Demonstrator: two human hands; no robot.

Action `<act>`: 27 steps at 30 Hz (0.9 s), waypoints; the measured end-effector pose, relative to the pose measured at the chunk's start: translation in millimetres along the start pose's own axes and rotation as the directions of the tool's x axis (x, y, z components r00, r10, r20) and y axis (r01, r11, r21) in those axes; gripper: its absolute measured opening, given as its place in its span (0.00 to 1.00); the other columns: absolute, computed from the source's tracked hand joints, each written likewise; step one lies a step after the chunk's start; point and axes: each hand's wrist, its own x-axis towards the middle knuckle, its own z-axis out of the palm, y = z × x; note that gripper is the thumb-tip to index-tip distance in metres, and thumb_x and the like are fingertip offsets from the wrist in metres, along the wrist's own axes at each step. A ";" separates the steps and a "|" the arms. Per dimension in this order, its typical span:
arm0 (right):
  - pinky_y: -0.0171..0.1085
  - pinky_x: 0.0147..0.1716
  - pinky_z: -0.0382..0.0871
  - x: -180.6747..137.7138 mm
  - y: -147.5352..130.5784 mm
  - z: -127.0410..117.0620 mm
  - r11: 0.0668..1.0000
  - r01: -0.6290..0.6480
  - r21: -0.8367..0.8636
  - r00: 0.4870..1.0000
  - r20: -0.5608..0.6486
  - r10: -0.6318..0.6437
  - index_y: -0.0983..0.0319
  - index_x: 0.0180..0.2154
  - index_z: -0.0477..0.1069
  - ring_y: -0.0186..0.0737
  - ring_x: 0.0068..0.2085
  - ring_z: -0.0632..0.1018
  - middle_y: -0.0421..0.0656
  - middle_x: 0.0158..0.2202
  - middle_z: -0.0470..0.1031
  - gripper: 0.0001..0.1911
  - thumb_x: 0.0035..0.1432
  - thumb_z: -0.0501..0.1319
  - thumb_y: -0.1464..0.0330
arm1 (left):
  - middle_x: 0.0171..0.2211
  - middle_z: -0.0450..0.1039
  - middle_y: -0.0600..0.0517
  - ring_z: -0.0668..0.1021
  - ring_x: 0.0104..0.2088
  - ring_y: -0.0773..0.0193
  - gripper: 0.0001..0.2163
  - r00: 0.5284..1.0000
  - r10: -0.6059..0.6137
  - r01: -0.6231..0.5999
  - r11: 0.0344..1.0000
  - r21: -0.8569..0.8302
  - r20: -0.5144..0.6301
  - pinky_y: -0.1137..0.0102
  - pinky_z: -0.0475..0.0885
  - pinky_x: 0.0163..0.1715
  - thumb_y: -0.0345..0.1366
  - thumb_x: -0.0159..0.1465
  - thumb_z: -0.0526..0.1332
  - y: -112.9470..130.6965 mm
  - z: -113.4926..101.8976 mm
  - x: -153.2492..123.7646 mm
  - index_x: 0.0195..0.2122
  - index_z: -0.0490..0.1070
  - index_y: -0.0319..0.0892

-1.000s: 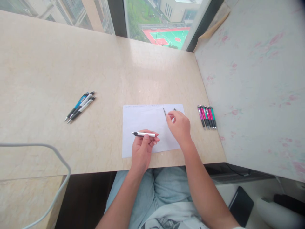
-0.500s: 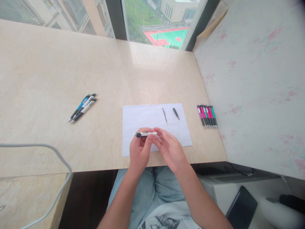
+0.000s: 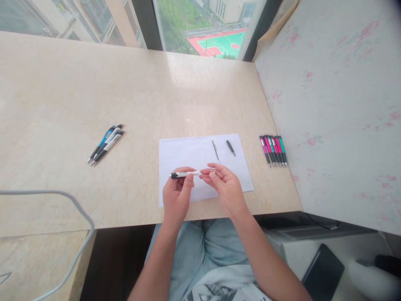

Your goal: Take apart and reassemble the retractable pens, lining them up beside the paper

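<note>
My left hand (image 3: pixel 176 193) is closed around the white barrel of a pen (image 3: pixel 186 174), which lies level with its black clip end to the left. To the right of the barrel's open-looking end, my right hand (image 3: pixel 228 188) has its thumb and fingertips pinched together. Whatever sits in that pinch is too small to make out. Under both hands lies a white sheet of paper (image 3: pixel 184 154). A thin pen refill (image 3: pixel 215 151) and a black pen grip section (image 3: pixel 230 147) rest on the sheet's upper right, just beyond my right fingers.
Several pens (image 3: pixel 106 144), blue and white with black grips, lie bunched on the desk (image 3: pixel 134 96) at left. A row of several pink, purple and green pens (image 3: pixel 273 150) lies beside the flowered wall (image 3: pixel 328 125). A grey cable (image 3: pixel 75 205) curves across the lower left.
My hands have drawn apart: the left moved slightly left with the pen barrel, and the right fingertips came away from the barrel's end and pinched together.
</note>
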 end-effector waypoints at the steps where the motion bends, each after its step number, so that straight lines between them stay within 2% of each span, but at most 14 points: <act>1: 0.43 0.46 0.78 2.6 -1.4 -4.1 0.994 0.045 -0.099 0.998 -0.027 -0.048 0.59 0.44 0.74 0.40 0.40 0.83 0.43 0.39 0.83 0.13 0.59 0.66 0.61 | 0.33 0.77 0.50 0.73 0.27 0.66 0.09 1.000 -0.014 0.014 1.000 -0.006 0.006 0.72 0.67 0.29 0.42 0.64 0.65 -0.7 -0.5 -0.5 0.38 0.78 0.41; 4: 0.40 0.36 0.77 13.9 -8.2 -16.6 0.890 0.158 -0.428 0.979 -0.047 -0.197 0.59 0.38 0.74 0.39 0.33 0.82 0.42 0.32 0.81 0.11 0.59 0.65 0.59 | 0.34 0.77 0.49 0.73 0.28 0.67 0.11 0.999 -0.036 0.037 0.999 -0.010 0.029 0.71 0.67 0.29 0.43 0.65 0.64 -3.9 -2.2 -2.4 0.39 0.77 0.41; 7: 0.38 0.33 0.73 27.7 -17.9 -23.8 0.639 0.275 -0.719 0.930 0.030 -0.366 0.60 0.30 0.76 0.38 0.30 0.78 0.41 0.28 0.79 0.11 0.58 0.65 0.58 | 0.35 0.77 0.48 0.73 0.29 0.67 0.11 0.998 -0.038 0.039 0.999 -0.024 0.052 0.71 0.68 0.30 0.44 0.66 0.63 -6.5 -3.7 -4.0 0.40 0.76 0.41; 9: 0.38 0.33 0.70 35.9 -23.7 -24.6 0.465 0.332 -0.820 0.887 0.103 -0.451 0.60 0.28 0.76 0.37 0.30 0.76 0.41 0.27 0.78 0.12 0.59 0.65 0.60 | 0.37 0.77 0.48 0.73 0.29 0.68 0.11 0.997 -0.043 0.045 0.998 -0.038 0.062 0.72 0.68 0.30 0.43 0.66 0.63 -7.5 -4.7 -4.9 0.40 0.76 0.41; 11: 0.37 0.33 0.69 42.6 -26.7 -23.6 0.374 0.358 -0.856 0.865 0.153 -0.477 0.60 0.29 0.76 0.37 0.30 0.76 0.41 0.29 0.78 0.10 0.61 0.63 0.63 | 0.37 0.77 0.48 0.73 0.29 0.68 0.11 0.996 -0.052 0.055 0.997 -0.054 0.067 0.71 0.68 0.30 0.43 0.66 0.63 -8.4 -5.8 -5.6 0.40 0.76 0.41; 14: 0.37 0.36 0.71 50.5 -25.6 -21.5 0.332 0.371 -0.867 0.865 0.193 -0.463 0.60 0.34 0.78 0.37 0.32 0.78 0.43 0.34 0.81 0.07 0.61 0.61 0.68 | 0.37 0.77 0.48 0.73 0.29 0.67 0.11 0.996 -0.067 0.073 0.993 -0.093 0.065 0.71 0.68 0.31 0.44 0.66 0.63 -10.0 -7.2 -6.3 0.40 0.76 0.41; 19: 0.39 0.39 0.71 60.0 -18.9 -16.9 0.209 0.353 -0.912 0.869 0.237 -0.435 0.61 0.42 0.76 0.41 0.36 0.81 0.45 0.37 0.82 0.10 0.62 0.57 0.71 | 0.39 0.77 0.48 0.73 0.30 0.67 0.11 0.994 -0.091 0.102 0.977 -0.188 0.066 0.71 0.68 0.31 0.43 0.66 0.63 -13.4 -8.5 -6.8 0.41 0.75 0.41; 24: 0.38 0.35 0.65 69.1 -20.8 -6.3 0.018 0.249 -0.968 0.868 0.214 -0.448 0.60 0.40 0.75 0.41 0.35 0.79 0.43 0.35 0.81 0.06 0.62 0.59 0.70 | 0.37 0.76 0.49 0.72 0.30 0.68 0.10 0.992 -0.101 0.115 0.969 -0.220 0.072 0.72 0.67 0.31 0.42 0.65 0.64 -13.9 -10.4 -6.3 0.40 0.76 0.42; 27: 0.38 0.32 0.61 75.2 -23.8 -0.3 -0.079 0.193 -0.978 0.869 0.208 -0.449 0.59 0.37 0.75 0.43 0.39 0.76 0.43 0.34 0.79 0.05 0.61 0.60 0.70 | 0.35 0.76 0.50 0.72 0.30 0.69 0.09 0.993 -0.089 0.105 0.968 -0.228 0.081 0.72 0.67 0.31 0.42 0.66 0.63 -11.9 -11.2 -6.0 0.40 0.76 0.42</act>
